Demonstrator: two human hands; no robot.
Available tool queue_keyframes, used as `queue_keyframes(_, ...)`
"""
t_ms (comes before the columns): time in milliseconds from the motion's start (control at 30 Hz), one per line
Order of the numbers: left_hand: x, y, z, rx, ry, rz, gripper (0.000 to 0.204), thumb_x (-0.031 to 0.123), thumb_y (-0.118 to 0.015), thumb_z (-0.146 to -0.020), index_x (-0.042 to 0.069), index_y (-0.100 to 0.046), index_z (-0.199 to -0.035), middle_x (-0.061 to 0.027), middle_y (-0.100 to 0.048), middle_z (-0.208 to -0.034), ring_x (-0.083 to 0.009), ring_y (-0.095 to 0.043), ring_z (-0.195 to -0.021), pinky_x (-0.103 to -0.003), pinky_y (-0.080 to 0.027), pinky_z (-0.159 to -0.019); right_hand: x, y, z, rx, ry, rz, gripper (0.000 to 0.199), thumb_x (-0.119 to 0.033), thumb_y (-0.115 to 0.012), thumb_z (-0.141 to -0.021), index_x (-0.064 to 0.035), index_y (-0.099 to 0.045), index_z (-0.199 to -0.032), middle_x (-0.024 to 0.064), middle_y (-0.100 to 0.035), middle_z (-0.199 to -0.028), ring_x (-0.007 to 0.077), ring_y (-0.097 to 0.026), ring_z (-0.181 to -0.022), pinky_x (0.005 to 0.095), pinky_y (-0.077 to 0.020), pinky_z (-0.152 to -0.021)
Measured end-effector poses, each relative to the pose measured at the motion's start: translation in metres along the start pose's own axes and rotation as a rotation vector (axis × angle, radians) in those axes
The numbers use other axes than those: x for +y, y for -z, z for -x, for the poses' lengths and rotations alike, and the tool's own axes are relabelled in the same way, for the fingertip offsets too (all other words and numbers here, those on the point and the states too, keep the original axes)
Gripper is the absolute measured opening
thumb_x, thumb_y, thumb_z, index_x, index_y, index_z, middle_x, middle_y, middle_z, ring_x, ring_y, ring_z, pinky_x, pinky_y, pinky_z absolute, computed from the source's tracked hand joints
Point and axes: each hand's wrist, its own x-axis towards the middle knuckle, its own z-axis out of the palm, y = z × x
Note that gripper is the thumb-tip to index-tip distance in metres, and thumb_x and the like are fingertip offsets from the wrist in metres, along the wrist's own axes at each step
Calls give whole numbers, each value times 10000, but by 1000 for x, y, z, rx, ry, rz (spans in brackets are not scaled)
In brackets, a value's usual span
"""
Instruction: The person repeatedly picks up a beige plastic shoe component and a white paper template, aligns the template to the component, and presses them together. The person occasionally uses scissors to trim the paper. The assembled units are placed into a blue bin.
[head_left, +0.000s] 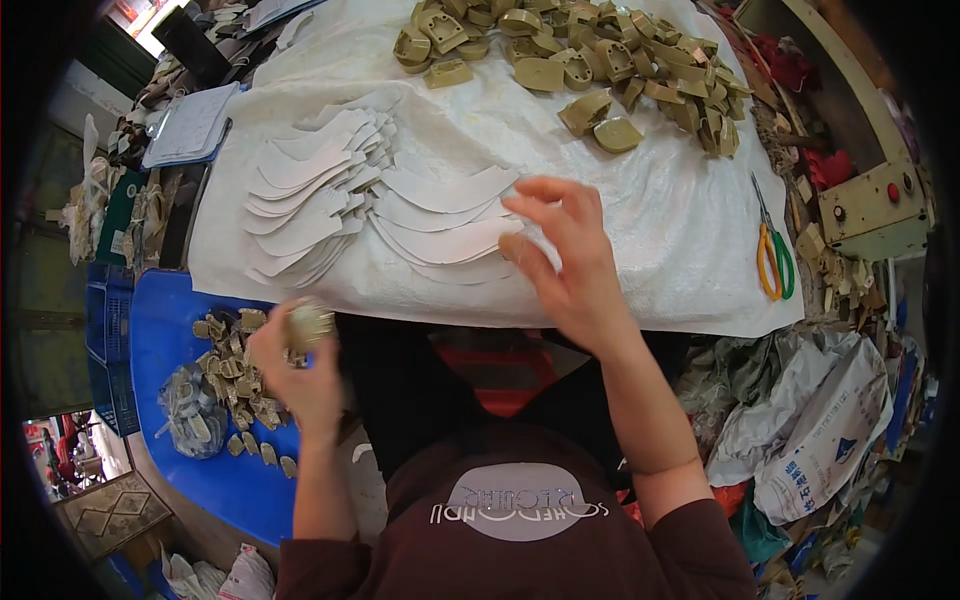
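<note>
My left hand [290, 375], blurred by motion, is closed on an olive shoe heel [311, 322] by the table's front edge. My right hand [570, 250] is open, its thumb and fingers apart, at the right ends of the fanned white curved strips [440, 245]; whether a fingertip touches them I cannot tell. A thicker stack of the same strips [300, 195] lies to their left, its pieces overlapping. At the far side of the table is a heap of olive shoe heels [600, 60], some showing holes in their flat faces.
Scissors [772, 250] with orange and green handles lie at the table's right. A blue surface [160, 300] at lower left bears small olive pieces [235, 375] and a clear plastic bag [190, 410]. A control box [880, 205] stands right; plastic sacks [820, 435] lie below it.
</note>
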Motion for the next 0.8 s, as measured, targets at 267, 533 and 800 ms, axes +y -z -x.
queue_keyframes(267, -86, 81, -8, 353, 196, -540, 523, 43, -608, -774, 74, -503, -1286, -115, -508, -1163, -273, -457, -1094, -374, -346, -950, 31, -14, -31, -142, -43, 255, 226, -160, -651, -814, -131, -669, -1037, 92, -510, -1174, 282, -414, -1111, 445, -291, -935)
queue_keyframes(533, 75, -38, -34, -210, -376, 273, 429, -64, -598, -690, 9, -610, -1113, -171, -580, -1191, -317, -556, -1100, -378, -426, -949, 43, -31, -44, -258, 5, 403, 98, -139, -652, -764, -145, -686, -856, 62, -493, -1289, 288, -372, -1200, 516, -233, -955)
queue_keyframes(800, 70, -81, -25, -319, -441, -62, 377, 64, -504, -813, 1, -587, -1175, -196, -510, -1306, -324, -430, -1280, -450, -313, -1039, 46, -26, -29, -30, 32, 262, 61, -71, -638, -722, -111, -644, -768, 58, -579, -1141, 287, -441, -1099, 436, -300, -908)
